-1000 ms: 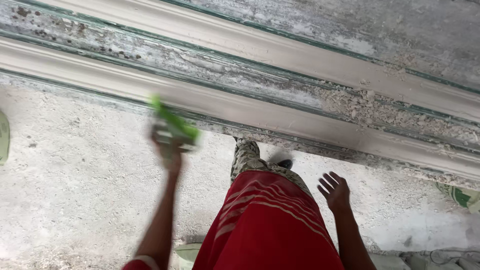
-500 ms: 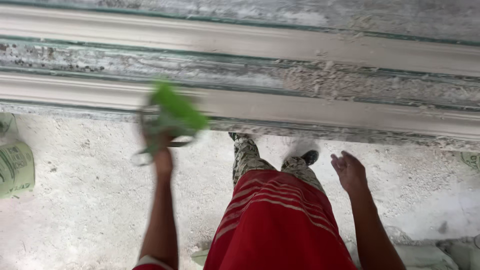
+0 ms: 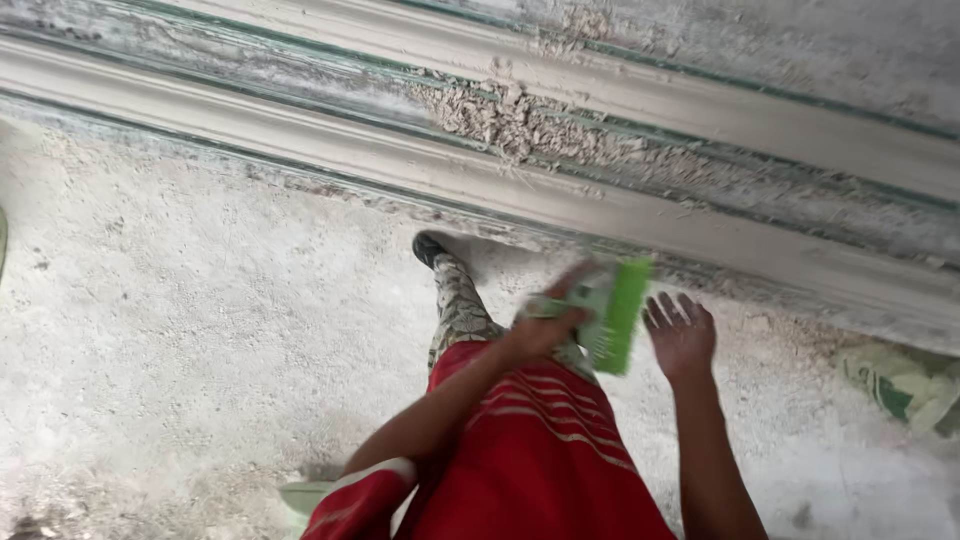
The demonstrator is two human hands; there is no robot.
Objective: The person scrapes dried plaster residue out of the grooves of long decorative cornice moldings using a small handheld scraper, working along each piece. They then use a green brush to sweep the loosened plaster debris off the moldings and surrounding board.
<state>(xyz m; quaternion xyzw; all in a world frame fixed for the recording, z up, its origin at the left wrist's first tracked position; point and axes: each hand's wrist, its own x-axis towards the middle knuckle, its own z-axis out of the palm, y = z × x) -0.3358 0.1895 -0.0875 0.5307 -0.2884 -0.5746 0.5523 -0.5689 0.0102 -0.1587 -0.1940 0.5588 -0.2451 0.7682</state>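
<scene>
Two hands: left hand (image 3: pixel 545 330) grasps a bright green plastic brush (image 3: pixel 612 315); right hand (image 3: pixel 680 335) is released, fingers (image 3: pixel 668 308) spread.

The floor (image 3: pixel 180 330) is rough, gray and dusty. A long pale ledge (image 3: pixel 300 140) runs across, with crumbly bits (image 3: pixel 520 125) piled on it.

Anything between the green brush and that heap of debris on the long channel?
Nothing visible. The left hand holds the green brush in open air just below the channel; the debris heap lies higher up. The right hand is open beside the brush.
</scene>
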